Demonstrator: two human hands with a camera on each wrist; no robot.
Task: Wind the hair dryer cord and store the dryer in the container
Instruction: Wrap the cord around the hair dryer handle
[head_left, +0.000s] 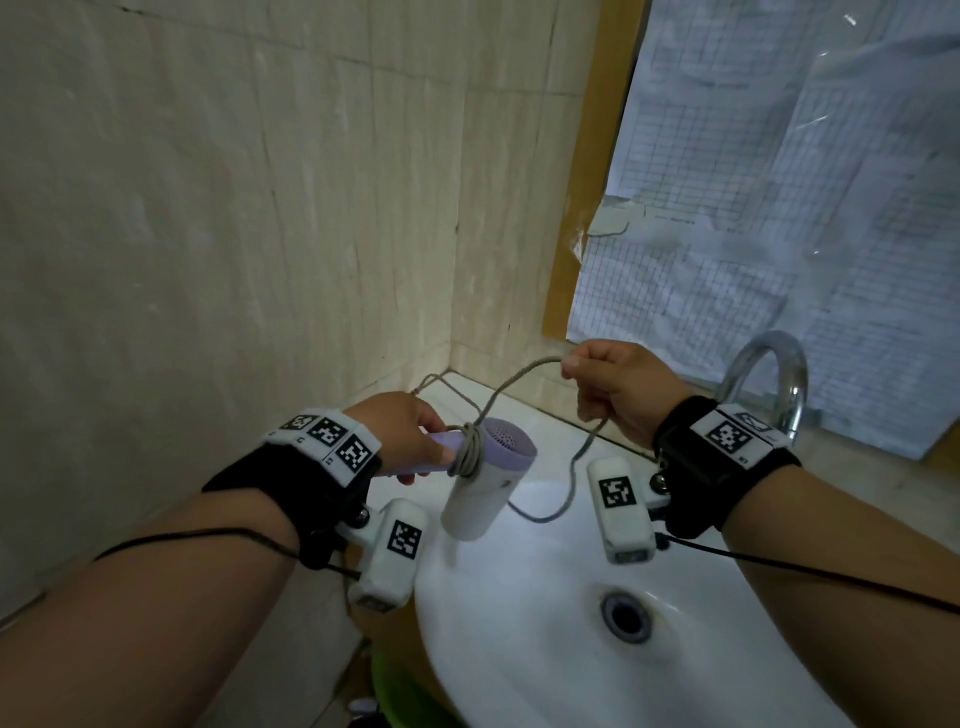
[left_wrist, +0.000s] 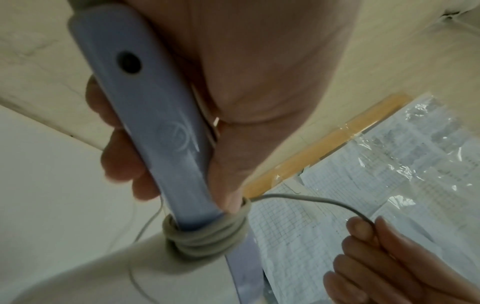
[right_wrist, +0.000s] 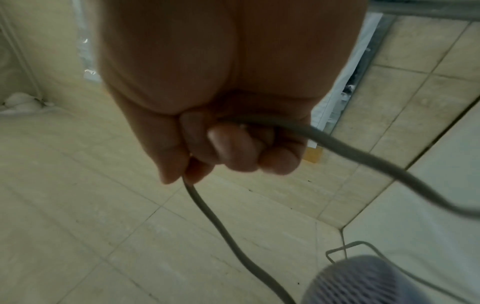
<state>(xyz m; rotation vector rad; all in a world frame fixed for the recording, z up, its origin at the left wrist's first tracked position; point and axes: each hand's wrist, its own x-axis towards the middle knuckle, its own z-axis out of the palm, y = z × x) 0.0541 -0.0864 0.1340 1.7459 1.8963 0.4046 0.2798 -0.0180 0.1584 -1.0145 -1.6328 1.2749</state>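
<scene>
Can't really see a plug anywhere, the far end of the cord runs back toward the tiled corner behind the sink and just gets lost there. The container's hard to call too: there's a green shape under the sink's left edge, mostly cut off, can't say what it is.

One hair dryer, held over the sink's back left part, white barrel pointing down toward the basin, lilac handle sticking out left. Left hand is wrapped around that handle. I count roughly four grey coils bunched where handle meets body, though the left wrist view is blurry. Right hand is above the sink's back edge, just left of the chrome tap, fingers curled tight on the cord with thumb pinching it. One slack loop hangs from it down to the sink.
</scene>
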